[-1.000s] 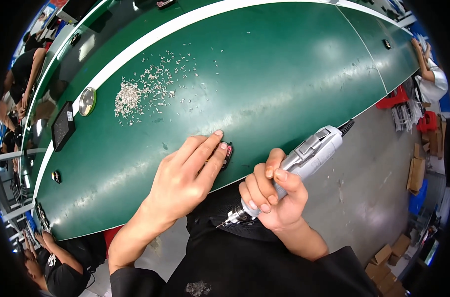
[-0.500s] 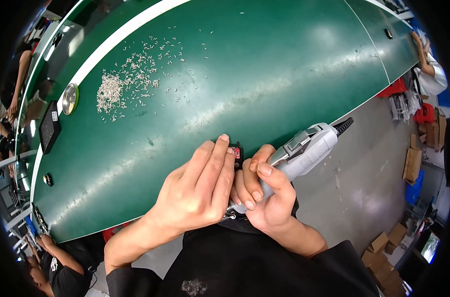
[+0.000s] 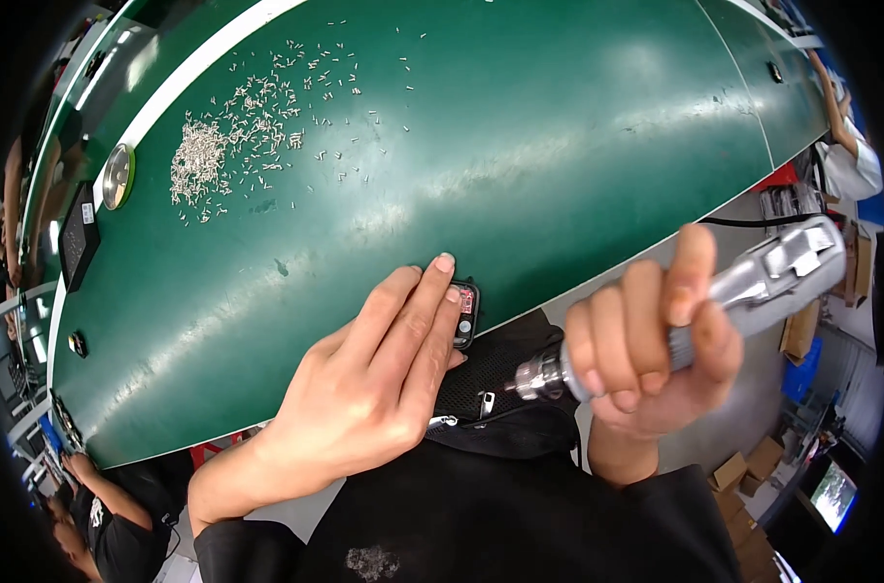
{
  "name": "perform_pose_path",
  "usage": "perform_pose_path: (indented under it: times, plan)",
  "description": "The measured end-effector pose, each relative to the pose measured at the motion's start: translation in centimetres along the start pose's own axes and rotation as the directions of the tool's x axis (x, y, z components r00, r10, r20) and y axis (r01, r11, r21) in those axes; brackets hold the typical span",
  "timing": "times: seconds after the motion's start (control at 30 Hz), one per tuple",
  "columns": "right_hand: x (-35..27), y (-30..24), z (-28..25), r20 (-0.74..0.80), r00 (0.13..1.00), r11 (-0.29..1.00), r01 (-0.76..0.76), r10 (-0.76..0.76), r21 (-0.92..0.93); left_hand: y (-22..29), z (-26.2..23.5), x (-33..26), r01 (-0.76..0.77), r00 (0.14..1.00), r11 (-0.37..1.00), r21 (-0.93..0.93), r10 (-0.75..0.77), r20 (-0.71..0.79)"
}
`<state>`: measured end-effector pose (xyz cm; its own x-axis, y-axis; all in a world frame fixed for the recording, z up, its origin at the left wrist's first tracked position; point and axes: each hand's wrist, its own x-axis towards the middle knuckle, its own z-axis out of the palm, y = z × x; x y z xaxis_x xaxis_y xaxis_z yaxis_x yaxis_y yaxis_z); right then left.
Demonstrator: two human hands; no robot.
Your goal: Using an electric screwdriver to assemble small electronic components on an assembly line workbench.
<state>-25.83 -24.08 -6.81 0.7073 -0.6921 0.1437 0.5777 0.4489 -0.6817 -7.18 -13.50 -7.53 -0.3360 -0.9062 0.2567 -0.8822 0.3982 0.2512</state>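
At the table's near edge lies a small black rounded device (image 3: 467,313) with a red patch and a round pale spot inside. My left hand (image 3: 372,364) holds it from the left, its long fingers resting along the device and the thumb tip showing at its lower side; part of the device is hidden under them. My right hand (image 3: 651,345) is wrapped round a grey electric screwdriver (image 3: 777,277), raised off to the right of the table edge. Its metal nose (image 3: 539,377) points left, apart from the device.
Many tiny silver screws (image 3: 204,160) lie heaped and scattered at the far left. Beside them are a round green-rimmed dish (image 3: 119,177) and a black tray (image 3: 79,238). A black mesh bag (image 3: 500,389) is in front of me. Co-workers sit left and right; cardboard boxes (image 3: 753,462) stand on the floor.
My right hand has swung the screwdriver away from the device, to the right and off the table edge. My left hand stays at the device, which shows more now.
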Motion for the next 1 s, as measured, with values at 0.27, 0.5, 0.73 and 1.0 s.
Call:
perform_pose_path:
  times: [0.27, 0.5, 0.73, 1.0]
  plan:
    - [4.4, -0.5, -1.2, 0.197, 0.980, 0.979, 0.057, -0.018, -0.194, -0.4, 0.6, -0.7, -0.046, 0.999, 0.995, 0.085, 0.045, 0.017]
    - [5.0, 0.3, -1.2, 0.144, 0.989, 0.967, 0.022, 0.015, -0.253, -0.3, 0.7, -0.8, -0.009, 0.999, 1.000, 0.024, 0.008, 0.036]
    - [5.2, 0.3, -1.1, 0.141, 0.989, 0.956, -0.007, 0.051, -0.294, -0.7, 1.2, -0.8, -0.028, 0.999, 0.999, 0.018, 0.028, -0.042]
    - [5.2, 1.3, 0.0, 0.209, 0.978, 0.936, 0.066, 0.008, -0.346, -0.8, 1.5, -1.0, -0.069, 0.992, 0.995, 0.074, 0.077, -0.102]
